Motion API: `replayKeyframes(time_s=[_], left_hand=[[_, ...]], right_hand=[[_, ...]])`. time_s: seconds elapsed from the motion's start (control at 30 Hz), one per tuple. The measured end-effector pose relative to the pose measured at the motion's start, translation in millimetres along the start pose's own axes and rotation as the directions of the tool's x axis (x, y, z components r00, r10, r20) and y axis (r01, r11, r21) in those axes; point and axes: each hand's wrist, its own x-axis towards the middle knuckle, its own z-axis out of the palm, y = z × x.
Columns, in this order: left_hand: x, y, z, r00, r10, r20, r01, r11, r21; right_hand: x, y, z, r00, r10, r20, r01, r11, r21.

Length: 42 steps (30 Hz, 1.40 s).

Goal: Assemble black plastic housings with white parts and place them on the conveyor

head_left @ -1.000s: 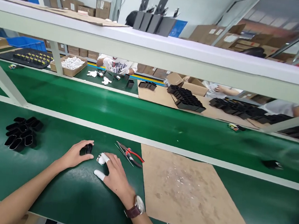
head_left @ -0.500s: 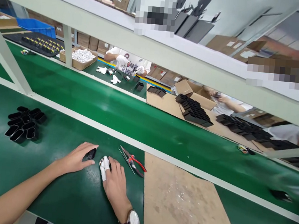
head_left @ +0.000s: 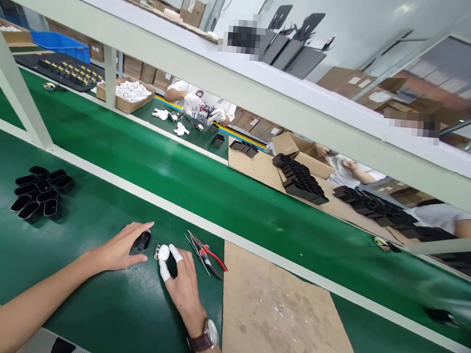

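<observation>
My left hand rests on the green table with thumb and fingers spread around a small black case, its palm apart from the case. To the right, my right hand has white covers on its thumb and index finger. Those two fingertips curve around a small part with a round white top and a metallic end facing the black case. Whether they press on it or only rest beside it is unclear. Red-handled pliers and thin tweezers lie just beyond my right hand.
Several black cases stand at the left. A cardboard sheet lies right of my hands. A metal frame bar crosses above a green belt. Across it, other people work beside a box of white parts and rows of black cases.
My right index finger has lifted off the small part, so its round white top shows. My left hand has barely moved. The view has shifted slightly.
</observation>
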Motion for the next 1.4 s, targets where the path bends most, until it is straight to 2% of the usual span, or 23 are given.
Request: replayKeyframes(time_s=[0.1, 0.2, 0.3, 0.43, 0.63, 0.87, 1.13, 1.23, 1.4], left_hand=[[-1, -2, 1.2, 1.0, 0.003, -0.006, -0.003, 1.0, -0.001], [-2, -2, 2.4, 0.998, 0.058, -0.022, -0.058, 0.998, -0.004], [-2, 1, 4.2, 0.99, 0.134, -0.043, -0.134, 0.991, 0.005], [-3, 4, 5.9, 0.982, 0.18, -0.055, -0.181, 0.983, -0.013], [-5, 6, 4.0, 0.98, 0.189, -0.061, -0.192, 0.98, -0.048], [-4, 6, 2.2, 0.982, 0.178, -0.068, -0.181, 0.983, -0.041], [-4, 6, 2.7, 0.984, 0.173, -0.04, -0.173, 0.985, -0.004], [-3, 5, 3.2, 0.988, 0.147, -0.037, -0.147, 0.989, 0.008], [-2, 7, 4.4, 0.998, 0.049, 0.035, -0.044, 0.992, -0.118]], right_hand=[[12, -15, -3, 0.994, 0.025, -0.103, -0.019, 0.998, 0.059], [21, -29, -9, 0.99, -0.043, -0.133, 0.05, 0.997, 0.052], [25, -38, -12, 0.988, -0.11, -0.106, 0.109, 0.994, -0.017], [26, -42, -13, 0.984, -0.164, -0.064, 0.157, 0.982, -0.103], [27, -44, -15, 0.972, -0.233, -0.018, 0.227, 0.959, -0.172], [33, -44, -17, 0.967, -0.254, 0.034, 0.255, 0.946, -0.199], [34, -45, -19, 0.971, -0.198, 0.133, 0.218, 0.964, -0.155], [30, -40, -21, 0.975, -0.166, 0.149, 0.176, 0.983, -0.059], [24, -32, -23, 0.982, -0.156, 0.108, 0.146, 0.985, 0.095]])
